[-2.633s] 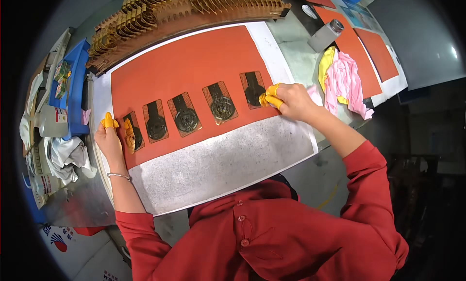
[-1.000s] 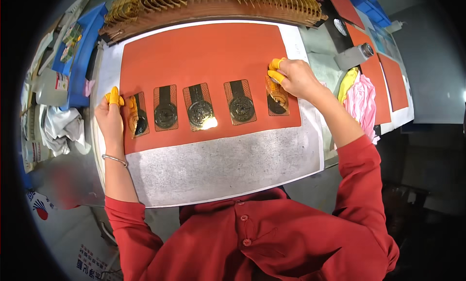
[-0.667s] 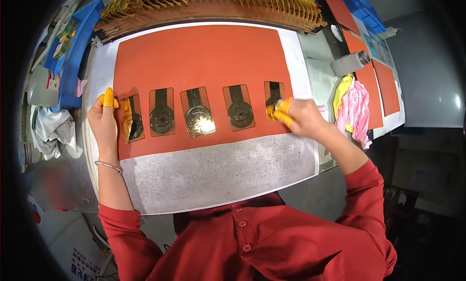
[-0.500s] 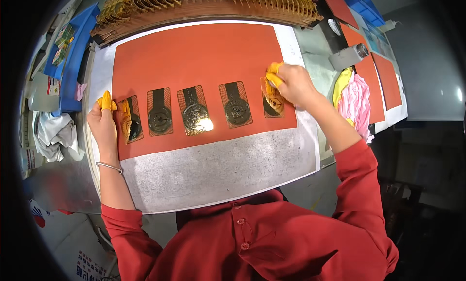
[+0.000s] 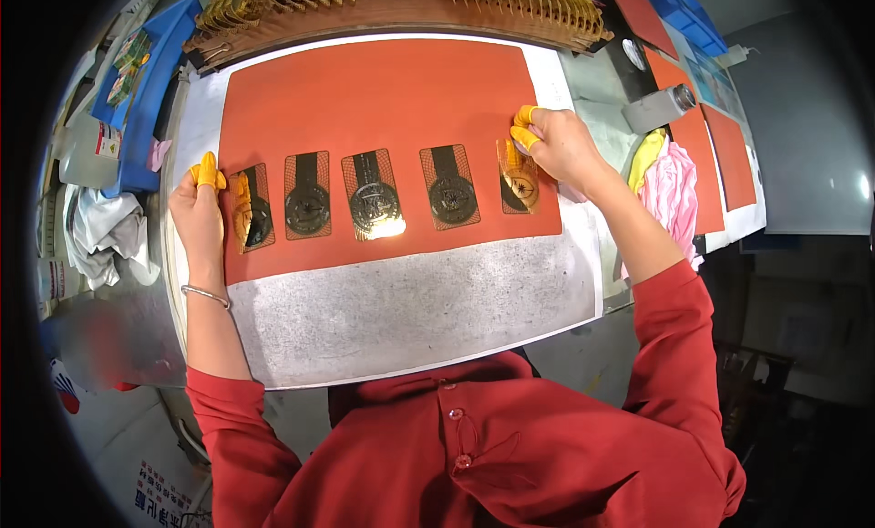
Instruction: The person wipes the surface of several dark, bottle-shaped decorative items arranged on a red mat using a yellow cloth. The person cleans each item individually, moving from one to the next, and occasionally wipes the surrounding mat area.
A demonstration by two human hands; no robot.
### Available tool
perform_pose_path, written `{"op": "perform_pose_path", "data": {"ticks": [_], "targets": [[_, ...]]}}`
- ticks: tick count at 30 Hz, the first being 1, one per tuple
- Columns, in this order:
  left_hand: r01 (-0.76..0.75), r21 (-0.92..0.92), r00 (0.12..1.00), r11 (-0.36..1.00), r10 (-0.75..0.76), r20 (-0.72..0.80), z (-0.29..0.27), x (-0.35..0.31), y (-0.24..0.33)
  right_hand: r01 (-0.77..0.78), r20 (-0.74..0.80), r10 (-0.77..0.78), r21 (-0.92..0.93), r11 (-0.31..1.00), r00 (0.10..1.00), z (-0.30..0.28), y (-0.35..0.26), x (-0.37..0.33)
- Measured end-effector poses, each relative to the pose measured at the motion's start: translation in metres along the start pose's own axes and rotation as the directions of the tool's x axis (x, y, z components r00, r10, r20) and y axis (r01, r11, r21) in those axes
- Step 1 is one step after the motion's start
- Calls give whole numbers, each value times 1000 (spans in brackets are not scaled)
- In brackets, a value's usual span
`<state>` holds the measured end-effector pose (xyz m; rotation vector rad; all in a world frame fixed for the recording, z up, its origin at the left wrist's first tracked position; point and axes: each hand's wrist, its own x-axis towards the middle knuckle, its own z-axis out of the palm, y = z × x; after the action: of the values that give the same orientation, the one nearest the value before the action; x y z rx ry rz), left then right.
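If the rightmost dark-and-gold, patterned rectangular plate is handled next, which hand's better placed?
Right, probably: the right hand is by the far end of that plate; the left hand is across the orange-red rectangular sheet, at its left edge.

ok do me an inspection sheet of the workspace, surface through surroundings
Surface: orange-red sheet over a white sheet; grey speckled area nearest the person.
Job's things: five dark patterned plates in a row; bright glare on the middle one.
Clutter: pink cloth, grey bottle at right; grey-white cloth at left.
Hands: left hand at the sheet's left edge, right hand by the rightmost plate; grip unclear.
Cables: pale curve low at left, possibly a cable.
Surroundings: rack of gold-coloured pieces beyond; blue tray at left.
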<state>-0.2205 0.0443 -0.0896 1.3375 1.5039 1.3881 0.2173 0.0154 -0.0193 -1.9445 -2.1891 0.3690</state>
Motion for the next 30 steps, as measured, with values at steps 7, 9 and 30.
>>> {"op": "perform_pose_path", "data": {"ticks": [7,9,30], "targets": [[-41,-17,999,999,41,-7,2,1,3,28,-6,-28,1,1000,1000,-3,2,3],[39,-33,999,999,-38,17,1,-1,8,25,-38,-25,0,1000,999,2,1,-8],[-32,32,999,999,32,-8,-6,1,-2,580,31,-582,47,813,813,11,9,-36]]}}
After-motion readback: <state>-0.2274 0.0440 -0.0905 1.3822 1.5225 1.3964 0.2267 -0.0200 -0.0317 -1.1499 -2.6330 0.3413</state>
